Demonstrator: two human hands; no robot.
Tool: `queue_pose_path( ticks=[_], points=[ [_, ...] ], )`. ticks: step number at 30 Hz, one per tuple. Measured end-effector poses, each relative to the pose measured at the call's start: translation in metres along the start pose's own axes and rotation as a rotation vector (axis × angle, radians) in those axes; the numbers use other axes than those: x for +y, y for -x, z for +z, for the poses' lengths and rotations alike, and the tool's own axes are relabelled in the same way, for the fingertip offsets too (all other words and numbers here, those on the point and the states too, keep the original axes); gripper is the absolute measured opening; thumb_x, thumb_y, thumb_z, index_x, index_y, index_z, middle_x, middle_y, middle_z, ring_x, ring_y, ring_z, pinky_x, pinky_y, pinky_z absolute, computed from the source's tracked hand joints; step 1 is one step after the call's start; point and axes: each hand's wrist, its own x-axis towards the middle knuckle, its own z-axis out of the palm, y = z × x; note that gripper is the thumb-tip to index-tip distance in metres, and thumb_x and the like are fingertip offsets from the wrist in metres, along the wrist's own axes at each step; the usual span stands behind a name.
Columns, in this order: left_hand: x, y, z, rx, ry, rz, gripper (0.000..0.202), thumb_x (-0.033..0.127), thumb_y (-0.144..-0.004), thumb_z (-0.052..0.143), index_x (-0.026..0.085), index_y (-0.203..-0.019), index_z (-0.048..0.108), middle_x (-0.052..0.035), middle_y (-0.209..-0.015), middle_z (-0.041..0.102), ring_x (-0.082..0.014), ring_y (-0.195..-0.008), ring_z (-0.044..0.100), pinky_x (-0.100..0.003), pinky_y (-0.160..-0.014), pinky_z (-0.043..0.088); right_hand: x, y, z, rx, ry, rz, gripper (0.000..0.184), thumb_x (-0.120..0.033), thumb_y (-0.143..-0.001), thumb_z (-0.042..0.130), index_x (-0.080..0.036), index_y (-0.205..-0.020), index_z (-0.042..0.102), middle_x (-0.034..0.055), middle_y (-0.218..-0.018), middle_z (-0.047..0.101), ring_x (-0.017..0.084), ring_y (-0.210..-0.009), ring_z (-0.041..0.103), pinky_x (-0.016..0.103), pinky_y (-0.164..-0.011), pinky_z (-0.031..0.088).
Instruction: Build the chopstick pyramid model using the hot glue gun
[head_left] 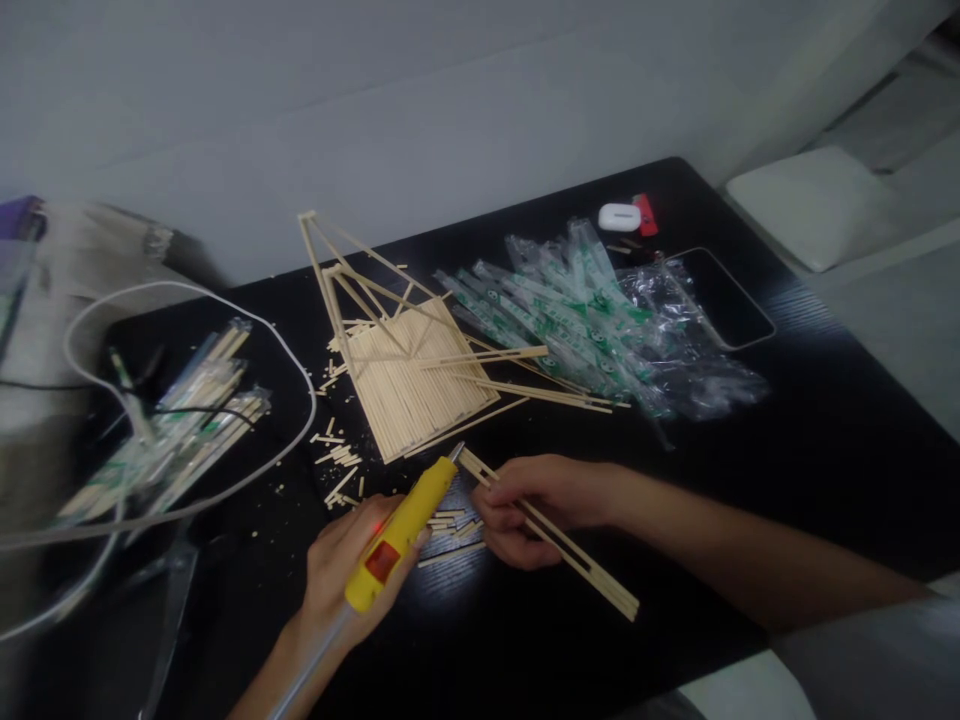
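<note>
My left hand (346, 575) is closed round a yellow glue gun (401, 528) with a red switch, its metal tip pointing up and right. The tip almost touches the upper end of a pair of joined bamboo sticks (555, 540). My right hand (529, 505) pinches those sticks near their upper end, and they run down to the right past the wrist. Just beyond the tip stands a model of bamboo sticks (409, 375): a flat slatted panel with a thin triangular frame rising at its far left.
Short stick offcuts (341, 465) litter the black table (825, 450). Empty green-printed wrappers (592, 320) lie heaped at the back right near a white earbud case (619, 216) and a red lighter (645, 214). Wrapped chopsticks (180, 420) and a white cable (300, 380) lie at the left.
</note>
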Motion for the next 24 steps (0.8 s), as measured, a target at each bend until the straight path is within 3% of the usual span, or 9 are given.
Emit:
queue_pose_path(
  ticks=[5,10,15,19,24],
  points=[
    [0.002,-0.002,0.001,-0.016,0.017,0.122,0.016,0.023,-0.101,0.066,0.023,-0.116,0.069,-0.0048,-0.089,0.076,-0.0178,-0.074,0.075,-0.026,-0.064,0.062,-0.001,0.000,0.001,0.012,0.008,0.008,0.034,-0.039,-0.103,0.052,-0.021,-0.075,0.050,-0.0015,-0.053,0.057,0.013,-0.047,0.047,0.026,-0.051,0.036],
    [0.010,-0.006,0.001,0.031,0.027,0.021,0.008,0.022,-0.102,0.064,0.024,-0.108,0.069,-0.0039,-0.088,0.073,-0.0168,-0.073,0.072,-0.027,-0.066,0.061,-0.002,-0.001,0.002,0.034,0.010,0.000,0.035,-0.039,-0.103,0.054,-0.021,-0.073,0.049,-0.0022,-0.051,0.056,0.013,-0.046,0.046,0.026,-0.052,0.036],
    [0.011,-0.007,-0.001,-0.028,0.061,0.089,0.012,0.019,-0.099,0.067,0.024,-0.110,0.068,-0.0027,-0.090,0.073,-0.0174,-0.076,0.074,-0.026,-0.067,0.061,-0.002,-0.001,0.002,0.035,0.019,0.011,0.035,-0.040,-0.103,0.054,-0.021,-0.073,0.050,-0.0023,-0.052,0.056,0.013,-0.046,0.046,0.026,-0.051,0.035],
    [0.009,-0.008,-0.001,0.015,0.045,0.032,0.011,0.016,-0.098,0.067,0.024,-0.105,0.069,-0.0029,-0.086,0.072,-0.0160,-0.071,0.072,-0.026,-0.066,0.060,-0.003,-0.001,0.003,0.048,0.029,0.014,0.037,-0.041,-0.102,0.056,-0.021,-0.072,0.048,-0.0030,-0.051,0.055,0.012,-0.046,0.045,0.026,-0.053,0.035],
    [0.009,-0.006,0.002,-0.028,0.092,0.092,0.008,0.020,-0.100,0.067,0.022,-0.107,0.066,-0.0029,-0.089,0.071,-0.0157,-0.074,0.072,-0.025,-0.065,0.059,-0.001,0.000,0.002,0.063,0.043,0.026,0.036,-0.042,-0.101,0.055,-0.021,-0.073,0.049,-0.0032,-0.051,0.055,0.012,-0.045,0.044,0.027,-0.050,0.032]
  ],
)
